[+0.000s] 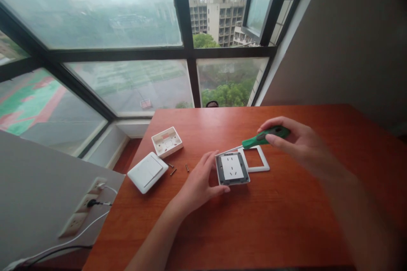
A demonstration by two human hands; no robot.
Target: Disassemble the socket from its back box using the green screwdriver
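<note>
In the head view, both bare hands work over a reddish wooden table point(286, 224) beneath the windows point(222, 78). The left forearm rises from the bottom edge and slants up to the right. The left hand point(197, 186) holds a socket panel point(232, 167) at its left side, back of the hand upward: the fingers bunch by the panel's far left corner, while the thumb reaches out along the near edge, leaving a moderately wide gap between them. The panel sits near the middle of the table, its white face up inside a dark grey surround.

The right forearm, blurred, comes in from the lower right corner. The right hand point(294, 137) is raised, closed round the green handle of a screwdriver point(265, 136), with the thumb along the near side and the fingers curled over from the far side. The wrist brings the tool in at a low slant, its shaft pointing left and down across the panel's far edge. The tip ends by the left fingertips at the far left corner; whether it touches the panel I cannot tell.

A white frame point(259, 169) lies just to the right of the panel, partly behind it. To the left are an open white box point(167, 142), a white switch point(148, 172) and three loose screws point(187, 168).
</note>
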